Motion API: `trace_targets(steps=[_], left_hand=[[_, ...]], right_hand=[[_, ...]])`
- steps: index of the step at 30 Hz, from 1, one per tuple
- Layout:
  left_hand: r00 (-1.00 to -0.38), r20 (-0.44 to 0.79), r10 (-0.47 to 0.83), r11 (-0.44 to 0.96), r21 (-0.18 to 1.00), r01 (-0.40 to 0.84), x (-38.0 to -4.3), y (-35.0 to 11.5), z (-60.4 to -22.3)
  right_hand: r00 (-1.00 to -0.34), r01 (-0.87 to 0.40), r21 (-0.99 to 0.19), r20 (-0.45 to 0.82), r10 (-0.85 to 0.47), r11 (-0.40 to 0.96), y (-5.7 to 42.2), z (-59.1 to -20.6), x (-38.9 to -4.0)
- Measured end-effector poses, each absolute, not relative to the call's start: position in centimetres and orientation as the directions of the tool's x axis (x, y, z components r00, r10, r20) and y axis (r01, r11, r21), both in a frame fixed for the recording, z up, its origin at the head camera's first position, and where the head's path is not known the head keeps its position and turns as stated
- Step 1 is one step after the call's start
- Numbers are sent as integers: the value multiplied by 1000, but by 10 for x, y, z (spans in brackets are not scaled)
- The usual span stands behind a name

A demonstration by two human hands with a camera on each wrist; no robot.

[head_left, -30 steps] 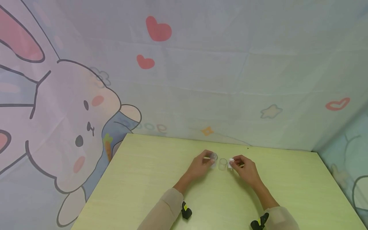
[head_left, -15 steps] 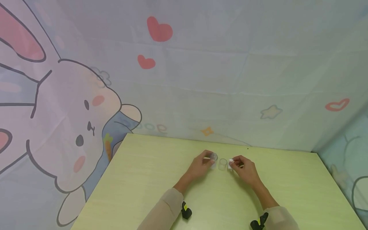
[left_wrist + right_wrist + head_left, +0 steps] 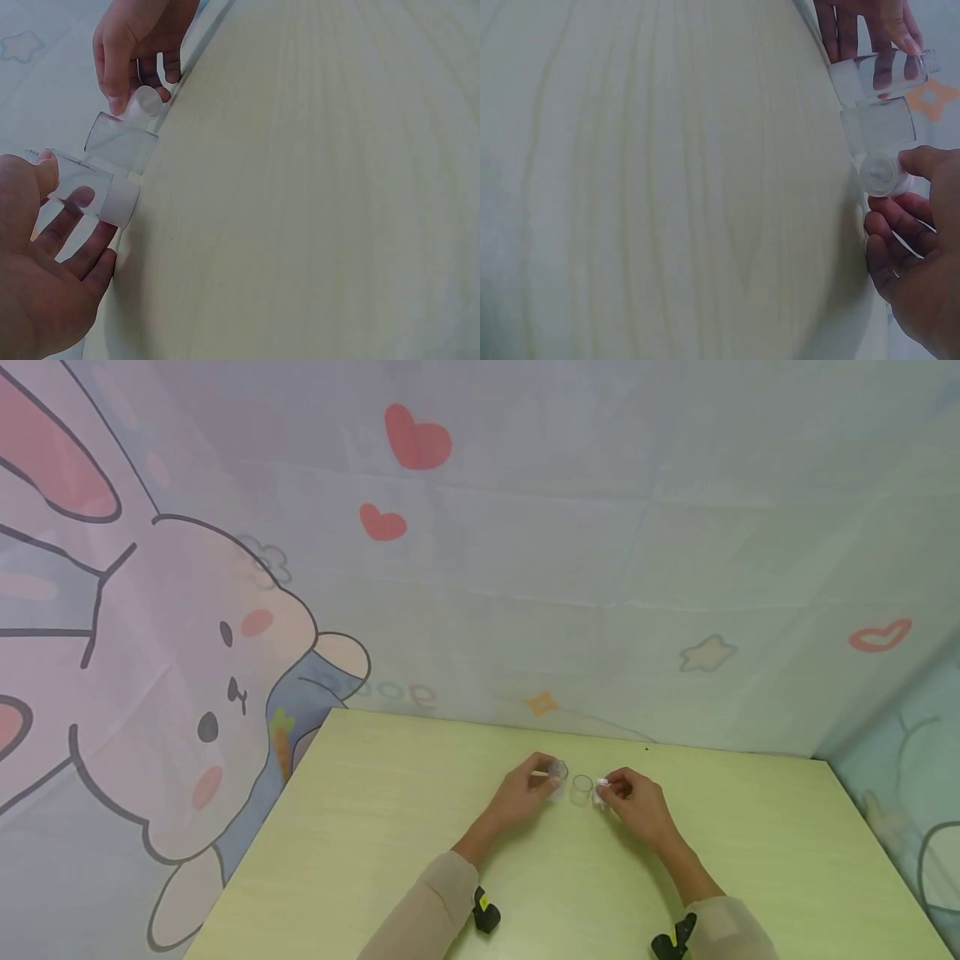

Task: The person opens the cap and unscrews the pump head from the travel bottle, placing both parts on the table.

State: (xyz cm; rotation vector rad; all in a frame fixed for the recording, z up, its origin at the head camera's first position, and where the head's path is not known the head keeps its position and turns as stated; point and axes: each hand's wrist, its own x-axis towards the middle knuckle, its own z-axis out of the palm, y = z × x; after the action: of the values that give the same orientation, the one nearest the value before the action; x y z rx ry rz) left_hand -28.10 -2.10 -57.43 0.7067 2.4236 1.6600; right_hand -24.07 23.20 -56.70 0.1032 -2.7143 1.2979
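My left hand (image 3: 519, 795) holds a clear bottle (image 3: 75, 184) with a threaded neck and a white band at its base, thumb on one side and fingers on the other. The bottle appears upright on the table. Just right of it stands a clear open-topped cylinder (image 3: 582, 791), which neither hand grips. On its other side, my right hand (image 3: 639, 806) pinches a small white round piece (image 3: 882, 175) between thumb and fingers. A pale stem shows under this piece in the head view. It looks like a bottle's pump or cap; the exact kind is unclear.
The pale yellow-green table (image 3: 420, 760) runs back to a cloth backdrop (image 3: 570, 568) printed with a rabbit, hearts and stars. Black wrist cameras (image 3: 486, 912) sit by both beige sleeves (image 3: 427, 902). A tiny dark speck lies near the table's far edge.
My right hand has shifted slightly toward me and to the left with the white piece, closer to the clear cylinder. The left hand, bottle and cylinder look nearly unmoved.
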Motion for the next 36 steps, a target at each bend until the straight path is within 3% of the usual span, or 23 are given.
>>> trace_targets(steps=[36], left_hand=[[-885, 150, 440, 285, 912, 296, -279, -22, -572]], right_hand=[[-993, -82, -722, 122, 9, 687, 230, -569, -244]])
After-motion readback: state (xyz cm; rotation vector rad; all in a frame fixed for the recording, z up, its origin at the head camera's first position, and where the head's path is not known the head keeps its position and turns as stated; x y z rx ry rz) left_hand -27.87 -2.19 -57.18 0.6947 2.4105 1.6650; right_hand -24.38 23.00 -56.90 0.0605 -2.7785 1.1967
